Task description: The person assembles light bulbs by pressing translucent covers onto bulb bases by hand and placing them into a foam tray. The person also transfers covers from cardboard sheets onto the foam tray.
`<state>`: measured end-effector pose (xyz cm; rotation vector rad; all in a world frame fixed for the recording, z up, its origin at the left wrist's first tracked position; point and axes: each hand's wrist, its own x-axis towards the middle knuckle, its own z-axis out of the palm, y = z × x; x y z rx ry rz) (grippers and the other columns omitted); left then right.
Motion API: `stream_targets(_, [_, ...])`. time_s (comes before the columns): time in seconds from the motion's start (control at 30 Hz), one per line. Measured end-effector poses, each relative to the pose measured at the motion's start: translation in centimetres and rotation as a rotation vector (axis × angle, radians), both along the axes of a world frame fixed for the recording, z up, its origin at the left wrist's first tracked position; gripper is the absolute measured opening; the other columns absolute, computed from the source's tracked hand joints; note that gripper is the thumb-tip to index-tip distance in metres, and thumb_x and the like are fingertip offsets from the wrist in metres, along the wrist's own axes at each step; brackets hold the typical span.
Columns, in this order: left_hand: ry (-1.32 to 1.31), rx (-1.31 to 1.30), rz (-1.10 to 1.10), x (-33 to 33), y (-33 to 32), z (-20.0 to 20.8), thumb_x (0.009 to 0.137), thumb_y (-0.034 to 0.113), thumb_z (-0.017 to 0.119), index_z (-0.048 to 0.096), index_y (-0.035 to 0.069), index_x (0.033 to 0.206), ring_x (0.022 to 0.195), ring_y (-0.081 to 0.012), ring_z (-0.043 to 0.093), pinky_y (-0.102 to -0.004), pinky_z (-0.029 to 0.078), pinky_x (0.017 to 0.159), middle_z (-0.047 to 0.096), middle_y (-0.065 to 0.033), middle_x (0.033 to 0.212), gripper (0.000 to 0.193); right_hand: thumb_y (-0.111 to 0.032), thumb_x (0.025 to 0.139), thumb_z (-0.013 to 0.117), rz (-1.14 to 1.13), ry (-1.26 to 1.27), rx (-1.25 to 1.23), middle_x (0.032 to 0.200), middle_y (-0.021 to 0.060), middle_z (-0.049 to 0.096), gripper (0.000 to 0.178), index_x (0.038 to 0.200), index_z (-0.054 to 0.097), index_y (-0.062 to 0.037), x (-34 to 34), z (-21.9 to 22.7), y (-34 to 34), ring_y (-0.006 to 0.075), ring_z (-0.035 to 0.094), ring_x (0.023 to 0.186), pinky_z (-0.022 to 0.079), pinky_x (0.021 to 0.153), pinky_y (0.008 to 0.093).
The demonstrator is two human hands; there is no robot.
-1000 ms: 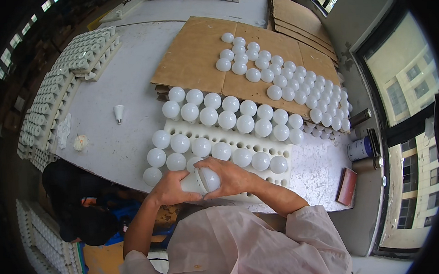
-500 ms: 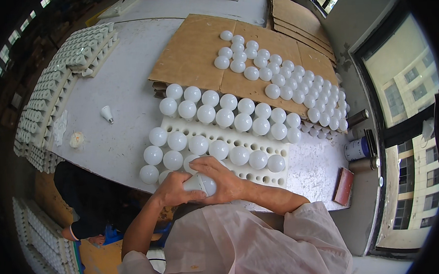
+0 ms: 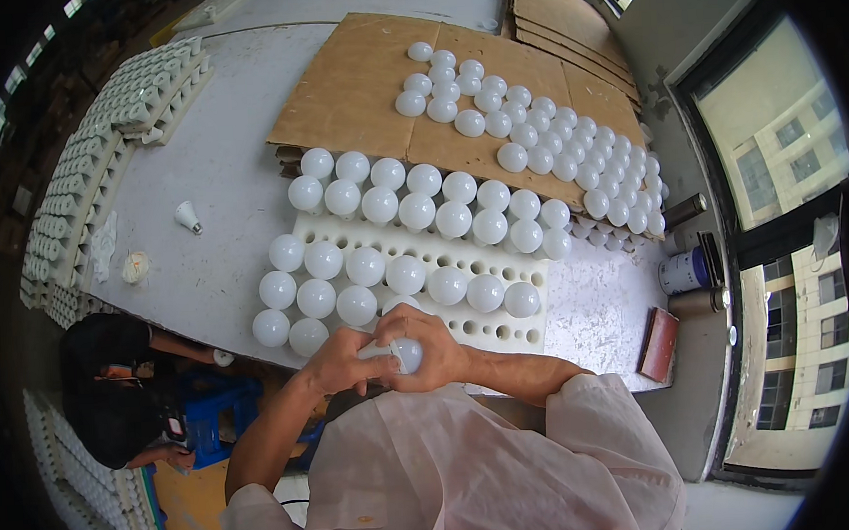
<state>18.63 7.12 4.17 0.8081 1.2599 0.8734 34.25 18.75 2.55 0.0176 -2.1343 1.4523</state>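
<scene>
Close to my body, at the front edge of the table, both hands are closed around one white light bulb [image 3: 408, 355]. My left hand [image 3: 341, 361] grips its base end, and my right hand [image 3: 431, 345] wraps around the frosted globe. Fingers hide much of the bulb's body. Just beyond my hands lies a white foam tray [image 3: 462, 255] with rows of round holes. White bulbs [image 3: 365, 266] stand in several of its rows, globes up, while other holes show bare.
More white globes [image 3: 512, 157] sit on cardboard [image 3: 338, 87] behind the tray. A single bulb [image 3: 188, 218] lies on the left tabletop. Stacked trays [image 3: 75, 187] line the left edge. Beside a blue stool [image 3: 216, 410], a co-worker [image 3: 109, 387] reaches to the table. A red-brown box [image 3: 657, 345] lies right.
My view has shifted slightly, so the table appears a little up and left. The co-worker has leaned in, one arm now at the table edge. My hands still hold the bulb.
</scene>
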Motion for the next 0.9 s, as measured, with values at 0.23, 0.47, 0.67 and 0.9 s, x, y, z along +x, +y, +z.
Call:
stream_targets(0.23, [-0.785,-0.022,0.12,-0.2,0.4,-4.3,0.092,0.055,0.047,0.047,-0.003,0.119,0.041,-0.0144,0.057,-0.0185,0.036,0.026,0.065,-0.0208,0.079,0.063,-0.011,0.061,0.084,-0.029,-0.108,-0.244,0.123,0.0129,0.05,0.084,0.133,0.039,-0.0078,0.4,-0.8,0.8,0.0245,0.05,0.115,0.041,0.097,0.0377])
stream_targets(0.47, [-0.915,-0.162,0.164,0.3,0.1,-4.4,0.098,0.04,0.044,0.054,-0.003,0.11,0.038,-0.0114,0.054,-0.0173,0.03,0.027,0.067,-0.0218,0.079,0.046,-0.007,0.065,0.08,-0.304,-0.285,-0.484,0.126,0.0119,0.047,0.092,0.141,0.029,-0.0084,1.7,-1.4,1.8,0.0221,0.049,0.114,0.041,0.098,0.036])
stream_targets(0.67, [-0.553,0.326,0.455,-6.1,-7.3,-3.8,0.095,0.018,0.052,0.06,-0.006,0.091,0.039,-0.0141,0.051,-0.022,0.038,0.036,0.067,-0.0221,0.076,0.025,-0.008,0.061,0.083,-0.713,-0.183,-0.015,0.117,0.0162,0.05,0.082,0.13,0.04,-0.0065,5.1,-1.5,5.4,0.0286,0.052,0.105,0.047,0.088,0.0393])
stream_targets(0.9, [0.496,0.294,0.814,-11.8,-10.2,-1.0,0.091,0.004,0.055,0.063,-0.005,0.103,0.093,-0.0179,0.065,-0.0267,0.047,0.079,0.069,-0.0125,0.099,0.018,-0.008,0.056,0.084,-0.408,-0.033,0.267,0.118,0.017,0.05,0.079,0.126,0.046,-0.0078,5.6,-4.2,1.2,0.034,0.05,0.107,0.044,0.088,0.0452])
